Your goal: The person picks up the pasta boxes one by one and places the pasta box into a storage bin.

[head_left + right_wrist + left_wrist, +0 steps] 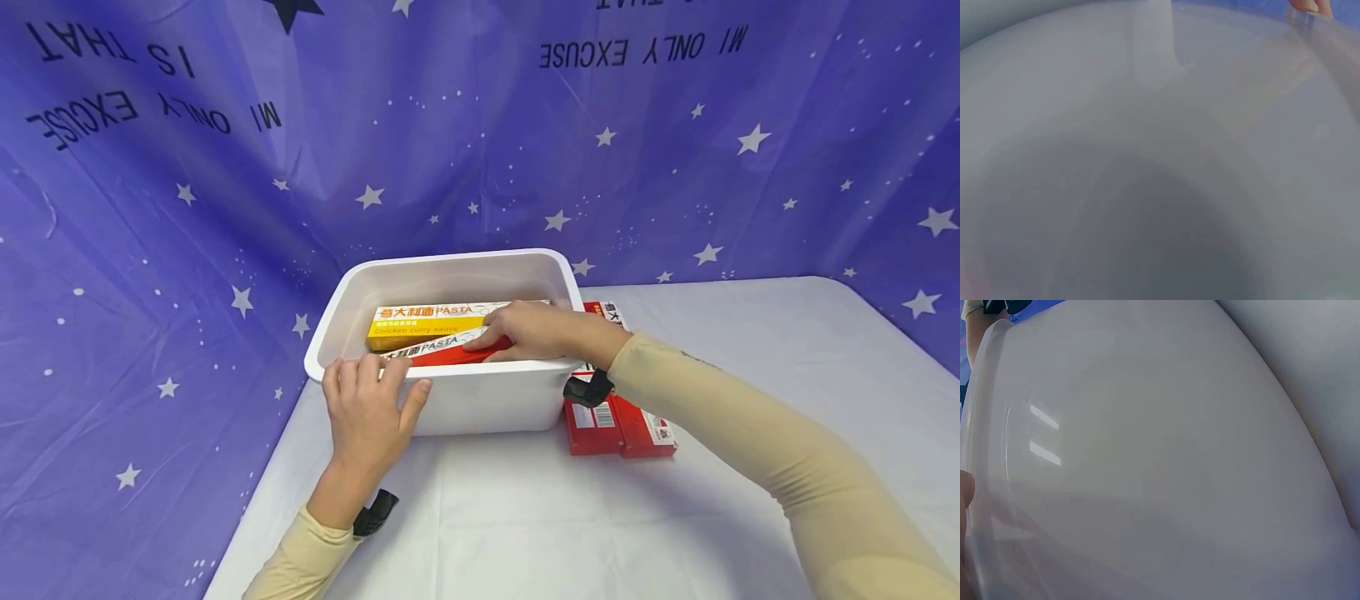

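Seemingly seating the red pasta box, gripped by the partly hidden right hand, inside the white tub clasped by the left hand, near the worktop's far-left corner. Next, probably: lower flat, release.

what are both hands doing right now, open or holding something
Left hand: holding the near rim of the white bin.
Right hand: holding a red pasta box inside the bin.

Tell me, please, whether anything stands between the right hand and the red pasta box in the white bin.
Nothing visible does: the right hand grips the red pasta box inside the white bin.
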Available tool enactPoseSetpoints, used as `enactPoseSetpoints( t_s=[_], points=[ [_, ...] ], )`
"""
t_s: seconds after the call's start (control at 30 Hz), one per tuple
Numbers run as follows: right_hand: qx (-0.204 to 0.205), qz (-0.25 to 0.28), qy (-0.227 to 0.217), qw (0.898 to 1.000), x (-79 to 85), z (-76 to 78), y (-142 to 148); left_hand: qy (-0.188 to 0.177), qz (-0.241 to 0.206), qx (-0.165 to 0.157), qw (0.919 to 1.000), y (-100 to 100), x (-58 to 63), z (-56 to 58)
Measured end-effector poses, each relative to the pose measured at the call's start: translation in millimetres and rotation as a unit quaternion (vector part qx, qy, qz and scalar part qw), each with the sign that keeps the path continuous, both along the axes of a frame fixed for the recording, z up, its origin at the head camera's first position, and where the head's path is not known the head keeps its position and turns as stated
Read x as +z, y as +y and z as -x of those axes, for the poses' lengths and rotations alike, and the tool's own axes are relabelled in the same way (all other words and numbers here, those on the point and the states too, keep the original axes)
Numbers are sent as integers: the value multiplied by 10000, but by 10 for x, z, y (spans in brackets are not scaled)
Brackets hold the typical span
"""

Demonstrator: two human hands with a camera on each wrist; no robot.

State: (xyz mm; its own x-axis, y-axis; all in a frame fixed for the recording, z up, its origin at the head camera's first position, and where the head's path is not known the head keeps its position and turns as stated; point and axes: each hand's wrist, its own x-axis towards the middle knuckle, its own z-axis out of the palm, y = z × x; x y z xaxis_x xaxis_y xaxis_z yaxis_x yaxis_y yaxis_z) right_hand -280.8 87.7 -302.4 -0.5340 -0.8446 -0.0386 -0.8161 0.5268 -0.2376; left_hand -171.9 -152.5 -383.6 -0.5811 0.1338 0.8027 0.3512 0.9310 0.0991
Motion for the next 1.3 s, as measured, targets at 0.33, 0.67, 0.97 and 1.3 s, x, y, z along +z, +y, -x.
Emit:
enactPoseSetpoints(
  t_s=[0.33, 0.67, 0.97, 1.3],
  points=[
    [-329, -272, -140, 9990, -26, -29, -17, -92, -13, 39, 9999, 4, -27, -12],
    [-563, -258, -356, 9974, -43, -23, -18, 10, 12, 25, 10000, 12, -22, -4],
    [-596, -220, -551, 9965, -52, -3, -19, 56, 16, -11, 10000, 18, -2, 0],
    [-502, -188, -629, 9966, -58, -7, -37, 62, -1, -14, 10000, 9, 1, -13]
  ],
)
